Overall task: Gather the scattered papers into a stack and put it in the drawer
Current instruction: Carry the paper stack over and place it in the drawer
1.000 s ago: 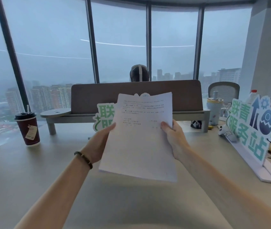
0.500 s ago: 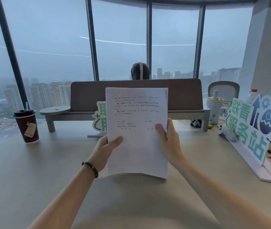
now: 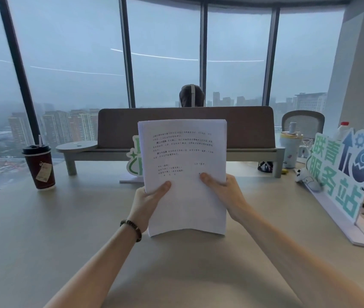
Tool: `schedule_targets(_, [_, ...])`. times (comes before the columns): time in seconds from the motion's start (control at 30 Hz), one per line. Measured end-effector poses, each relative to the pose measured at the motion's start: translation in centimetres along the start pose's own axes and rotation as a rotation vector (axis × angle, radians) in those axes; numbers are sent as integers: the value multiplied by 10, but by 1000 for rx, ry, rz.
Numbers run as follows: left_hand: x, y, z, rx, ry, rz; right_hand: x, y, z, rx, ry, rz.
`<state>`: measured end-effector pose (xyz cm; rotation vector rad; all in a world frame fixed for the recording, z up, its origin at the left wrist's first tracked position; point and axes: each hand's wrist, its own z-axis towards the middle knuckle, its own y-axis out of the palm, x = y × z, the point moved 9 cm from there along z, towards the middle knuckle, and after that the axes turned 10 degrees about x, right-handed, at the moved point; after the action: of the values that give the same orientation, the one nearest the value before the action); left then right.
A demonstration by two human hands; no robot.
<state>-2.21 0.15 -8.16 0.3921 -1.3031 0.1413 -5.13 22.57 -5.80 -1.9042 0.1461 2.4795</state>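
Observation:
A stack of white printed papers (image 3: 183, 156) stands upright in front of me, its bottom edge on or just above the beige desk (image 3: 43, 241). My left hand (image 3: 147, 201) grips the stack's left side, thumb on the front sheet. My right hand (image 3: 225, 192) grips its right side, thumb also on the front. Several sheet edges show at the top left corner. No drawer is in view.
A dark red coffee cup (image 3: 40, 167) with a black lid stands at the left. A brown desk divider (image 3: 185, 127) on a grey shelf runs across the back. A green and white sign (image 3: 343, 174) stands at the right, a pale tumbler (image 3: 291, 150) behind it.
The tilted stack has been turned upright and squared. Both hands slid down its sides and lowered its bottom edge to the desk.

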Motion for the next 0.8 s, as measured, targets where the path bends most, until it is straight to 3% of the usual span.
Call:
schedule_targets(0.1, [12,1,2,41,44,-24,-14,2,3,15,-63,-34])
schedule_targets(0.47, [11,-12,9,124,92,75,3,10,2,-16,-15,70])
schedule_targets(0.67, [4,-13,12,39,55,176,10,12,3,-41,-65,-150])
schedule_targets(0.8, [10,-12,14,-125,20,158,-2,9,8,-44,-113,-287])
